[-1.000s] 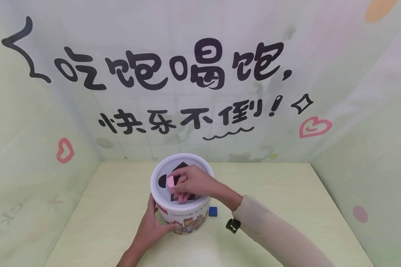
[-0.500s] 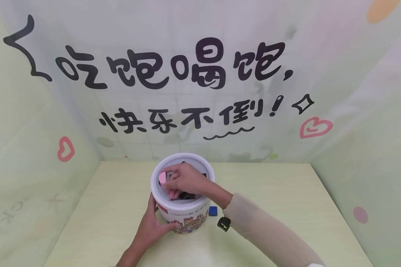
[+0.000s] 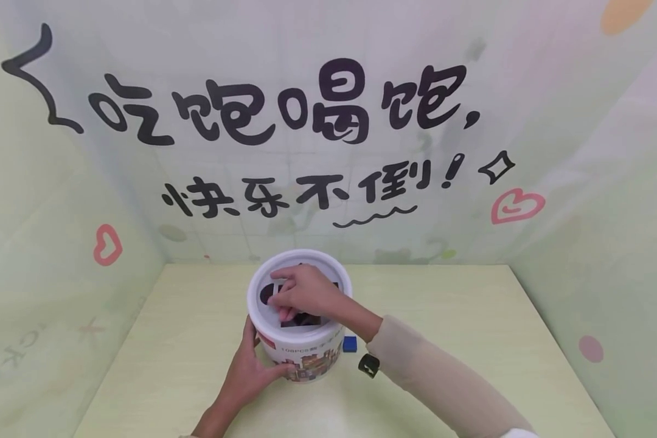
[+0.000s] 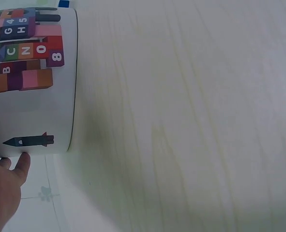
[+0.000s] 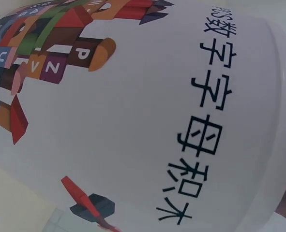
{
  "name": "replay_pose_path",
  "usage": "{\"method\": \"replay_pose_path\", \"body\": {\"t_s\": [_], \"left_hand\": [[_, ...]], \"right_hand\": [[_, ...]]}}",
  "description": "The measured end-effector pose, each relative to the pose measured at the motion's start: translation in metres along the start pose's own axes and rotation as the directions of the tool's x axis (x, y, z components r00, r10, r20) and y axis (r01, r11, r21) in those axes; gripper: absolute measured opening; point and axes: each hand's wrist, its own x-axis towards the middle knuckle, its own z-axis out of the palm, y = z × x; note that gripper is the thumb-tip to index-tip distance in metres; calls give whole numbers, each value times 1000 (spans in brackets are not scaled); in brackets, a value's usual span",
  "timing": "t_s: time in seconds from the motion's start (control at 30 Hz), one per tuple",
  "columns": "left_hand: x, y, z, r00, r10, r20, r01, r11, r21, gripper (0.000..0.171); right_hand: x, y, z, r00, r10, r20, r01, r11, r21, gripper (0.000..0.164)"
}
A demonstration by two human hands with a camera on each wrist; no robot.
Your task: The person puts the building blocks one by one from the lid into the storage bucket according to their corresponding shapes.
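Observation:
A round white bucket (image 3: 311, 360) with colourful block pictures stands upright on the table. Its white lid (image 3: 335, 271) has several dark cut-outs, among them a half-round hole (image 3: 266, 295) on the left side. My left hand (image 3: 250, 372) holds the bucket's left side, thumb across the front. Over the lid is my right hand (image 3: 311, 293), index finger stretched out, thumb apart from it, nothing seen between them. The hand covers part of the cut-outs. Printed bucket wall (image 5: 133, 121) fills most of the right wrist view. In the left wrist view, fingertips (image 4: 24, 159) touch the wall.
A small blue block (image 3: 350, 344) lies on the pale wooden table (image 3: 443, 316), close to the bucket's right side. A printed fabric wall (image 3: 317, 243) stands behind the table, and side walls flank it. A black clip-like item (image 3: 369, 365) shows by the right sleeve.
My right hand moved left with a pink half-round block to the half-round hole. Now the block is out of sight and the fingers have parted. My left hand stays on the bucket.

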Motion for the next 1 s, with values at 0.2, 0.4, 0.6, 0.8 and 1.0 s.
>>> {"method": "replay_pose_path", "body": {"t_s": [0.2,0.4,0.6,0.8,1.0], "left_hand": [[2,-18,2,1000,-4,-9,4,1000,-10,132],[1,-14,2,1000,-26,-7,26,1000,0,131],[-1,11,-2,1000,-8,-7,8,1000,-6,127],[-1,22,-3,1000,0,-9,0,1000,-3,125],[-1,-1,1,1000,-4,-18,4,1000,-16,129]], "right_hand": [[-8,2,-13,999,13,-36,-12,1000,19,51],[-16,4,-23,997,35,-63,-32,998,45,50],[-25,11,-32,993,59,-102,-57,998,22,49],[-35,20,-43,989,57,-136,-50,997,50,49],[-43,30,-57,975,107,-194,-77,985,154,48]]}}
